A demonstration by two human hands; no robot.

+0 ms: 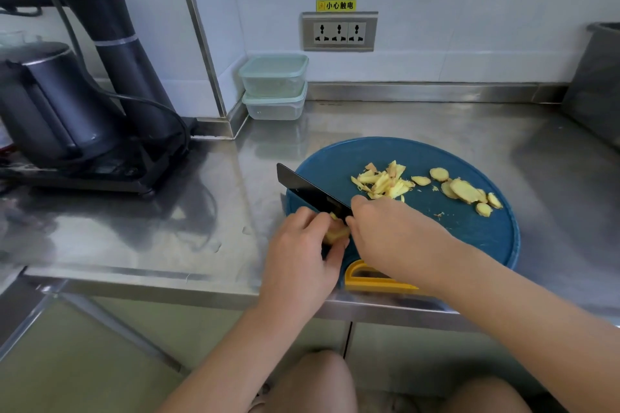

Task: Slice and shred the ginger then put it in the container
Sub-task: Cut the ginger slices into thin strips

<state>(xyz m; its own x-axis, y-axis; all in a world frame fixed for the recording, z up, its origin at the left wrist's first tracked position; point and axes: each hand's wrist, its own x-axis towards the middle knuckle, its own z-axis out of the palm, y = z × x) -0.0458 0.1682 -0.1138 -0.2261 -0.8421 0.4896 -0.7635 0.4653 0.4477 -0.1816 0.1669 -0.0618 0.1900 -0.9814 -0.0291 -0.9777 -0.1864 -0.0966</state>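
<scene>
A round blue cutting board with a yellow handle lies on the steel counter. My left hand holds a small stack of ginger slices down at the board's left edge. My right hand grips the handle of a black knife, whose blade rests on that ginger. A pile of ginger shreds lies mid-board, and several round ginger slices lie to its right. Two stacked clear containers with pale green lids stand against the back wall.
A black kettle and appliance with a cord fill the counter's left side. A wall socket sits behind the board. A dark bin stands at the far right. The counter's front edge runs below my hands.
</scene>
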